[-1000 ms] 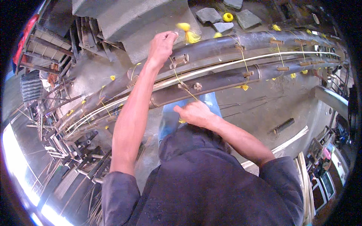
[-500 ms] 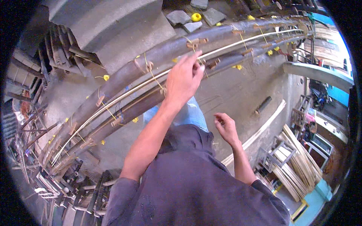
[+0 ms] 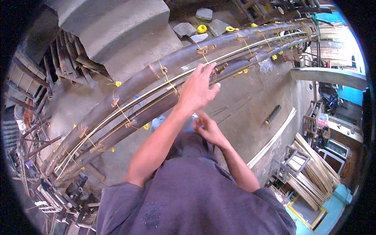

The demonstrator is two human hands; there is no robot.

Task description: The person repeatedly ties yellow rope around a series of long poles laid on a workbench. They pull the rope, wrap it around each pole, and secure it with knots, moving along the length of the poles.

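Note:
My left hand (image 3: pixel 199 87) reaches over two long, dark, curved bamboo poles (image 3: pixel 178 55) that run side by side. Its fingertips touch or hover just above the pale thin strips (image 3: pixel 154 89) lying between the poles; the palm hides the exact contact. The thumb stands apart from the fingers. My right hand (image 3: pixel 210 128) is close to my body, just below the left wrist and nearer me than the poles. Its fingers are loosely bent, with nothing visible in them. Short wooden pegs (image 3: pixel 206 49) and yellow cords (image 3: pixel 168 78) cross the poles at intervals.
Beyond the poles are concrete steps (image 3: pixel 129 37), flat grey stones (image 3: pixel 185 29) and a yellow ball of cord (image 3: pixel 201 29). A short dark tube (image 3: pixel 273 114) and long pale strips (image 3: pixel 272 139) lie on the floor at right, near a strip bundle (image 3: pixel 313 168). Dark poles (image 3: pixel 66 55) are stacked at left.
My right hand has moved left and forward, close beneath the left wrist. My left hand stays over the poles, its fingers slightly lower in view. The whole view has shifted a little.

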